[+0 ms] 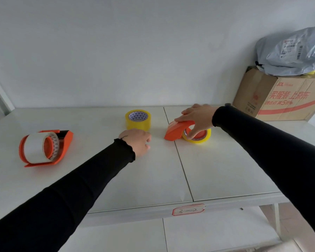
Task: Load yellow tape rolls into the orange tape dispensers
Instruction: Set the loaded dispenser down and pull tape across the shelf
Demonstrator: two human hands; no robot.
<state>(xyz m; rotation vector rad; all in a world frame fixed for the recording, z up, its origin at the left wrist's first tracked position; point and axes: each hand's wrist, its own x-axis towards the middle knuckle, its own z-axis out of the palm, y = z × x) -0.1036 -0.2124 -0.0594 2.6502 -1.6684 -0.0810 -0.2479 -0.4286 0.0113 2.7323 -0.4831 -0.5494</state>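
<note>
Two orange dispensers and two yellow rolls were out on the white desk [225, 170]. Toward the left edge lay one dispenser [62, 142], tipped on its side with a pale, whitish roll [37, 149] seated on its hub; the hub opening faced the near right corner and the nose pointed toward the back edge. Whether that roll counts as loaded yellow tape I could not tell from its colour. Near the middle of the back edge a spare yellow roll [138, 120] lay flat, core opening upward, untouched. Just right of the desk's centre seam the right hand [196, 115] was draped over the second dispenser [176, 129], palm on its top, thumb and fingers curled down around it and reaching the yellow roll beneath [198, 137]. That roll lay flat on the desk, partly under the dispenser body; the dispenser's long axis ran roughly left to right, nose down toward the seam. It looked mid-fitting, not seated yet. The left hand [137, 142] rested on the desk in a loose fist, holding nothing, just in front of the spare roll. My read: one dispenser perhaps done, one in hand, one roll left over. A cardboard box [280, 99] with a grey bag [291, 51] on it sat at the back right corner.
</note>
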